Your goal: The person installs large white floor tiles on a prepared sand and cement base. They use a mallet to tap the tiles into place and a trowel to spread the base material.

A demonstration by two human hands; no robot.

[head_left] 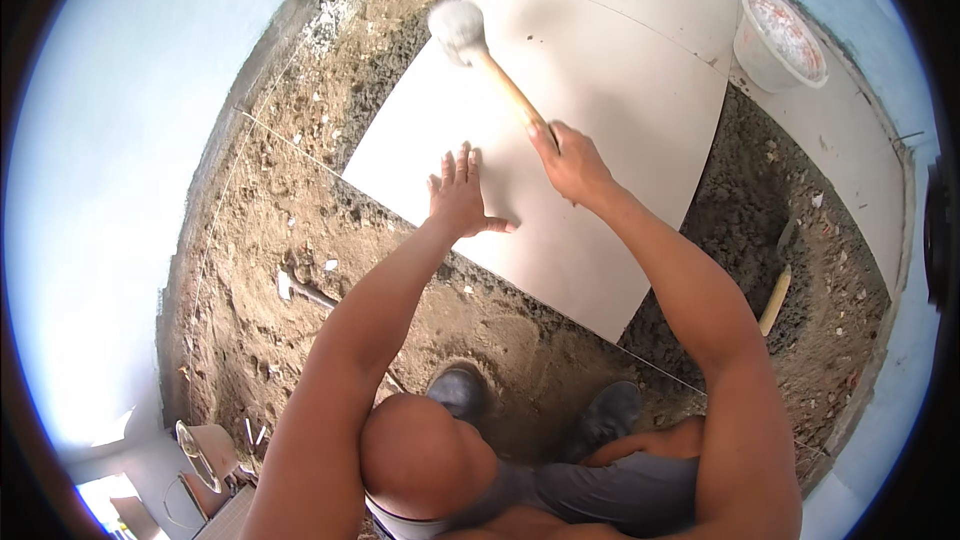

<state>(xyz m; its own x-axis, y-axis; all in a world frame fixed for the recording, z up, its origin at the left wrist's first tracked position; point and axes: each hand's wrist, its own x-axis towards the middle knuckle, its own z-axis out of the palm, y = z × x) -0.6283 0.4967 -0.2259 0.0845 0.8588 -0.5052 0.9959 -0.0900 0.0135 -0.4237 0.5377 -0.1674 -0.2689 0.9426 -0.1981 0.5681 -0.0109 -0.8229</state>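
A large pale floor tile lies on the mortar bed in front of me. My left hand rests flat on it near its left edge, fingers spread. In my right hand is the wooden handle of a mallet, gripped toward its end. The mallet's whitish head is slightly blurred and is over the tile's far left side; whether it touches the tile I cannot tell.
A white bucket with whitish, orange-flecked contents stands at far right on laid tiles. A wooden-handled tool lies in dark mortar at right. Left of me a hammer-like tool lies on sandy ground. Taut string crosses the floor. Another bucket is lower left.
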